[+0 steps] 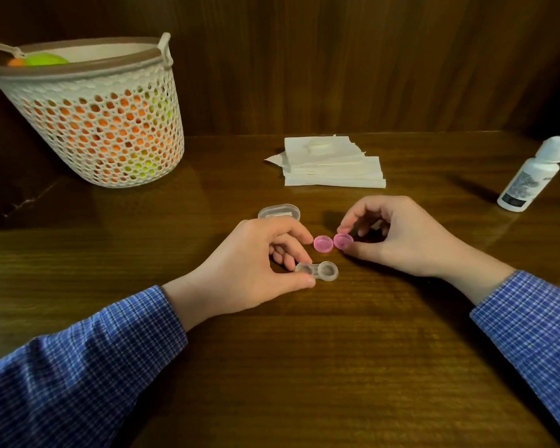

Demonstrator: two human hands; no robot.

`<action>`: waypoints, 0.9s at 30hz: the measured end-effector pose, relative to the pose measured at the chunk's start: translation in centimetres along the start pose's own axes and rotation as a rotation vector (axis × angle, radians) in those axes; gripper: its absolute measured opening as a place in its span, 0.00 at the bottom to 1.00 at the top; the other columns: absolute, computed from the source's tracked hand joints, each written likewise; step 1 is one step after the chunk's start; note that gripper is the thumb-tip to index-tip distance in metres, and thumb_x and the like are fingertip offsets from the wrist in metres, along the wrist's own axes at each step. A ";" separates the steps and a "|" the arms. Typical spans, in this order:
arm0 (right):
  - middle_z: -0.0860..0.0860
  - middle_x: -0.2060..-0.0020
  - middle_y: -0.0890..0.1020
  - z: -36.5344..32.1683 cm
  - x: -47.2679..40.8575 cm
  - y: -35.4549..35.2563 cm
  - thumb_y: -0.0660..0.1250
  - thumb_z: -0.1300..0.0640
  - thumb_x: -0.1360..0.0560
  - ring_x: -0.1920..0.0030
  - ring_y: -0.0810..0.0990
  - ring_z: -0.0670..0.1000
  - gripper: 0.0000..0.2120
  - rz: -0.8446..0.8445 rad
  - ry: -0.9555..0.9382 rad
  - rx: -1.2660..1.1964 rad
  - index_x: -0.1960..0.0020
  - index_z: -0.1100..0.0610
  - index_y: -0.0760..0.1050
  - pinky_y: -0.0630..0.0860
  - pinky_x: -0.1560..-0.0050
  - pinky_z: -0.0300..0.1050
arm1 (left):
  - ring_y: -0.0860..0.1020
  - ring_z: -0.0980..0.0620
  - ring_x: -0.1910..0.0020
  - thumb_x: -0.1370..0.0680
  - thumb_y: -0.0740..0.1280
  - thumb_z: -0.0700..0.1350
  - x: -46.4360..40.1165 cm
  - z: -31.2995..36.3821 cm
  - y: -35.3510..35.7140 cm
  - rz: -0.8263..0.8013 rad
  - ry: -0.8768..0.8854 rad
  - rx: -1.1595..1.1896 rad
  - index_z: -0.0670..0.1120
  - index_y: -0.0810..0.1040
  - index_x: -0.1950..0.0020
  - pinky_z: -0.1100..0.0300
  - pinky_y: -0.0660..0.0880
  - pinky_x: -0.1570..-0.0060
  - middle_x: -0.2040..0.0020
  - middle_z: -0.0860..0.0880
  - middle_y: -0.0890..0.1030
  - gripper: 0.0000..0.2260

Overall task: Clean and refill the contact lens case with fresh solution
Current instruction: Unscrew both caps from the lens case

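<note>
A clear two-well contact lens case [319, 271] lies on the wooden table with both wells uncapped. My left hand [256, 266] pinches its left well between thumb and fingers. Two pink caps sit just behind it: one pink cap [323, 244] lies loose on the table, and my right hand [398, 234] pinches the other pink cap [342, 240] between thumb and forefinger. A white solution bottle [530, 176] with its flip lid up stands at the far right.
A stack of white tissues [333, 163] lies behind the hands. A clear plastic outer box [279, 212] sits just behind my left hand. A white mesh basket [104, 124] with orange and green things stands at the back left. A wooden wall runs along the back.
</note>
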State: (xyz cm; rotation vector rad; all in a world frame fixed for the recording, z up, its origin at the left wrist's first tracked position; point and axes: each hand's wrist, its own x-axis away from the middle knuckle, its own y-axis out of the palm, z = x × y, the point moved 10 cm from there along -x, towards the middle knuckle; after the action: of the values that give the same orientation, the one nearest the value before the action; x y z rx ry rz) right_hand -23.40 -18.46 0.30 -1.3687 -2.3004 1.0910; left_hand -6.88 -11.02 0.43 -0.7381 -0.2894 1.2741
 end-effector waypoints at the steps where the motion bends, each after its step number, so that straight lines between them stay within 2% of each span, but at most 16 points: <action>1: 0.40 0.55 0.85 -0.1 0.0 0.1 0.80 0.49 0.29 0.53 0.81 0.40 0.08 0.005 -0.005 0.005 0.52 0.45 0.83 0.77 0.57 0.29 | 0.85 0.56 0.54 0.28 0.81 0.46 0.0 0.0 0.0 0.000 0.002 0.000 0.49 0.81 0.37 0.56 0.84 0.51 0.52 0.55 0.87 0.21; 14: 0.40 0.54 0.85 -1.0 0.0 0.9 0.80 0.48 0.31 0.53 0.82 0.41 0.12 0.024 -0.019 -0.004 0.50 0.45 0.82 0.80 0.53 0.38 | 0.86 0.55 0.53 0.28 0.81 0.47 -0.1 -0.1 0.0 0.002 0.012 0.002 0.50 0.81 0.38 0.56 0.84 0.51 0.52 0.56 0.87 0.20; 19: 0.39 0.55 0.84 -2.5 0.8 -0.7 0.76 0.41 0.33 0.52 0.82 0.41 0.15 0.113 -0.093 -0.027 0.49 0.43 0.81 0.80 0.56 0.37 | 0.86 0.56 0.53 0.28 0.81 0.46 0.0 0.0 0.0 0.005 0.016 0.002 0.49 0.81 0.38 0.56 0.84 0.52 0.52 0.55 0.87 0.20; 21: 0.38 0.53 0.85 -3.8 1.5 -0.3 0.77 0.42 0.33 0.51 0.83 0.44 0.16 0.051 -0.177 -0.041 0.47 0.43 0.80 0.81 0.53 0.38 | 0.86 0.56 0.53 0.28 0.81 0.46 0.0 0.0 -0.1 0.010 0.021 0.006 0.49 0.81 0.37 0.57 0.84 0.51 0.52 0.55 0.87 0.21; 23: 0.39 0.51 0.84 -4.7 2.1 1.2 0.79 0.44 0.32 0.48 0.83 0.45 0.17 -0.050 -0.237 0.003 0.45 0.43 0.80 0.78 0.51 0.34 | 0.86 0.57 0.53 0.28 0.81 0.46 0.0 0.0 -0.1 0.012 0.020 0.006 0.50 0.81 0.37 0.57 0.84 0.51 0.52 0.55 0.87 0.21; 27: 0.37 0.51 0.83 -5.0 2.3 2.6 0.79 0.46 0.32 0.47 0.83 0.43 0.18 -0.119 -0.258 0.023 0.44 0.42 0.79 0.77 0.51 0.32 | 0.85 0.58 0.53 0.28 0.81 0.46 0.0 0.1 -0.1 0.013 0.029 -0.008 0.50 0.81 0.37 0.58 0.84 0.51 0.52 0.56 0.87 0.21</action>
State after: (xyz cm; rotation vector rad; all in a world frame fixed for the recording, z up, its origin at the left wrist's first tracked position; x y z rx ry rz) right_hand -20.14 -13.48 1.56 -1.1231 -2.5007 1.3179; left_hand -6.83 -11.00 0.58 -0.7657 -0.2664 1.2737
